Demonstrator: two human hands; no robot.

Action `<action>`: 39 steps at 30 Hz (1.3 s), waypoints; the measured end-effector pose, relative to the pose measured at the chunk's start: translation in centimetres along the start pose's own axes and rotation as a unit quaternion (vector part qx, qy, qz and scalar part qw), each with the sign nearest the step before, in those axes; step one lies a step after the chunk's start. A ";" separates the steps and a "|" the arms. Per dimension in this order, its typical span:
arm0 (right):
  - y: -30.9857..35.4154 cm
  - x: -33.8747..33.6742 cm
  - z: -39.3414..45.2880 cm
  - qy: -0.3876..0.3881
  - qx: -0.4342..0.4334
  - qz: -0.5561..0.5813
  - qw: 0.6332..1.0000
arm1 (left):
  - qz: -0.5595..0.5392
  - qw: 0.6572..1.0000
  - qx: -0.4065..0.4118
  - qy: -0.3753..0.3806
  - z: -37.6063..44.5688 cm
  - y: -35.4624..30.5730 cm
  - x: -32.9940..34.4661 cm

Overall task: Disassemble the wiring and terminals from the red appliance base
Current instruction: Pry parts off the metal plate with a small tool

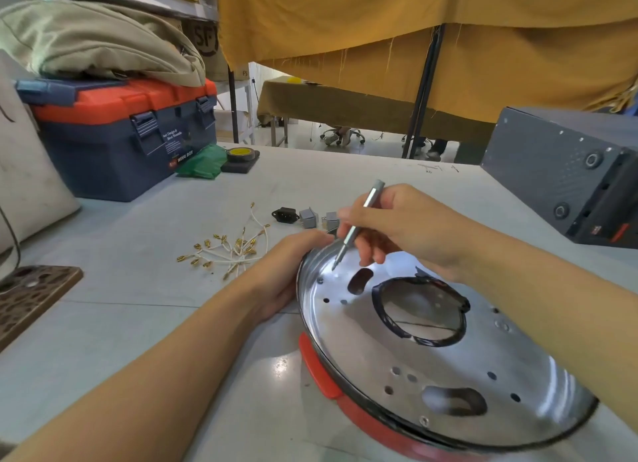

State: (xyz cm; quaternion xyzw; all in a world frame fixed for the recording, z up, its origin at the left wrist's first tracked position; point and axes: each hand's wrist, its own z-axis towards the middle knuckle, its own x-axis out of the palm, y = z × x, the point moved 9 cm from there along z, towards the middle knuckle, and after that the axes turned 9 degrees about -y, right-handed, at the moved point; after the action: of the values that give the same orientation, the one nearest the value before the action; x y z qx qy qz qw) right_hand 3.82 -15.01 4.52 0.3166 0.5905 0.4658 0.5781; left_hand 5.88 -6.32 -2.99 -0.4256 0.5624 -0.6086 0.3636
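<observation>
The right hand (400,226) pinches a screwdriver (359,226), tip on the red appliance base (345,406). The left hand (286,271) grips its far-left rim.

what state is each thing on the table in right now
red appliance base: silver plate up, left hand grips its rim
screwdriver: held in right hand, tip on the plate
wires: detached, loose pile on the table
black socket: removed, on the table
toolbox: lid shut, latches down

Two bare forearms, no sleeves, no gloves.
</observation>
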 end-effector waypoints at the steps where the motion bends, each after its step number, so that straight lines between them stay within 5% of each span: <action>1: 0.0 0.3 0.2 0.003 0.001 -0.001 1.000 | -0.003 1.000 0.005 0.021 -0.2 -0.1 0.3; 7: -2.2 1.9 0.2 0.012 0.028 0.006 1.000 | -0.018 0.994 0.035 0.101 -1.1 -1.2 1.8; 39: -2.9 1.7 0.5 0.007 0.025 0.009 1.000 | -0.005 0.998 0.012 0.055 -1.3 -0.9 1.2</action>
State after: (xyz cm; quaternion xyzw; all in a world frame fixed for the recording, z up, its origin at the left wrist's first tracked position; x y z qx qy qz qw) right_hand 4.60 -14.41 1.22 0.3328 0.6031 0.4583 0.5618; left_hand 4.28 -6.87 -1.97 -0.3900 0.5720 -0.6393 0.3346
